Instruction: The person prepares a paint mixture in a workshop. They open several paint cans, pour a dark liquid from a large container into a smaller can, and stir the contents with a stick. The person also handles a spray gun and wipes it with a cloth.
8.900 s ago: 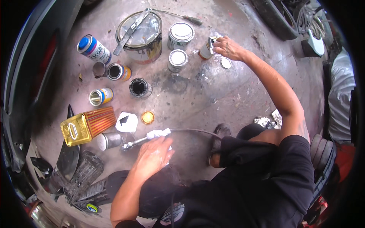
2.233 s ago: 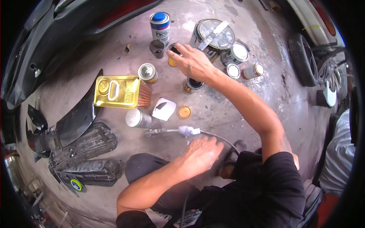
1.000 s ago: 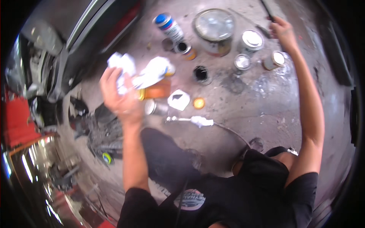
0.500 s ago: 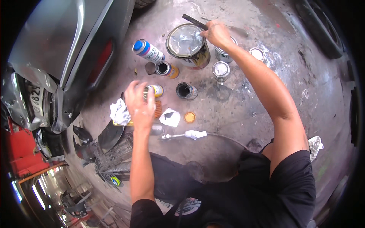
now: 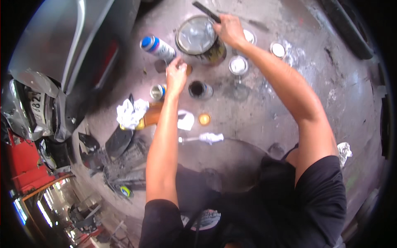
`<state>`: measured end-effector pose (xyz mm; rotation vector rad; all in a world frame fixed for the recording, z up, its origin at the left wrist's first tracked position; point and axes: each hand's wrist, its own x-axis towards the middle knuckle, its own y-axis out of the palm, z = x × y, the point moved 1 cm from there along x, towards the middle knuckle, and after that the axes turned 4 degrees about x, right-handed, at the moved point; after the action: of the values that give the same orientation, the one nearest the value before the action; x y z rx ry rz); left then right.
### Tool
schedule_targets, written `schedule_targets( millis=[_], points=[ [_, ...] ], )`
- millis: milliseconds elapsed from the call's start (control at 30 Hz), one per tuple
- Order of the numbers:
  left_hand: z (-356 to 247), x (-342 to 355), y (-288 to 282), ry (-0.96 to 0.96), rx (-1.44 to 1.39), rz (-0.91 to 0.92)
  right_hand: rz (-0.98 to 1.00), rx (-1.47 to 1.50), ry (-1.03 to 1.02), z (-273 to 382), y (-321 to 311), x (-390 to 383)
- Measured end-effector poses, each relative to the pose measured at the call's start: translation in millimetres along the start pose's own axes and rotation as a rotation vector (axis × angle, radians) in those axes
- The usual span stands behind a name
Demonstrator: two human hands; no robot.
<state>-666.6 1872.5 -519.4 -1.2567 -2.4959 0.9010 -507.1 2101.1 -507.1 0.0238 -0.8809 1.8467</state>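
My left hand (image 5: 177,76) is over a small orange-sided can (image 5: 189,69), its fingers closed at the can's top and hiding most of it. Beside that can stands a tall spray-type can with a blue cap (image 5: 158,46). My right hand (image 5: 230,29) is closed round a dark flat stick (image 5: 206,11), held at the right rim of a large paint can (image 5: 196,35) with a greyish top. Nearer me are an open can with dark contents (image 5: 200,89) and a small yellow-sided can (image 5: 157,92).
Small light-topped cans (image 5: 238,65) stand right of the large can. Crumpled white paper (image 5: 132,112), an orange lid (image 5: 204,119) and a spray gun-like tool wrapped in white (image 5: 211,138) lie nearer. A grey car bumper (image 5: 62,45) is at left, a tyre (image 5: 351,29) far right.
My left hand has moved away from me and right, from above the yellow-sided can to the orange-sided can. My right hand still holds the stick. The view has shifted slightly.
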Motion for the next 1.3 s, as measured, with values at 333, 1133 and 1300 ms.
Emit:
schedule_targets(
  millis=[333, 1133, 1300],
  points=[
    [39, -99, 31, 0.065, 0.205, 0.106, 0.025, -0.06, -0.068, -1, 1, 0],
    [40, -117, 69, -0.007, -0.152, -0.064, -0.095, 0.042, -0.413, 78, -101, 14],
    [43, -119, 80, -0.05, -0.253, 0.078, 0.331, -0.088, -0.107, 81, -177, -15]
  ],
)
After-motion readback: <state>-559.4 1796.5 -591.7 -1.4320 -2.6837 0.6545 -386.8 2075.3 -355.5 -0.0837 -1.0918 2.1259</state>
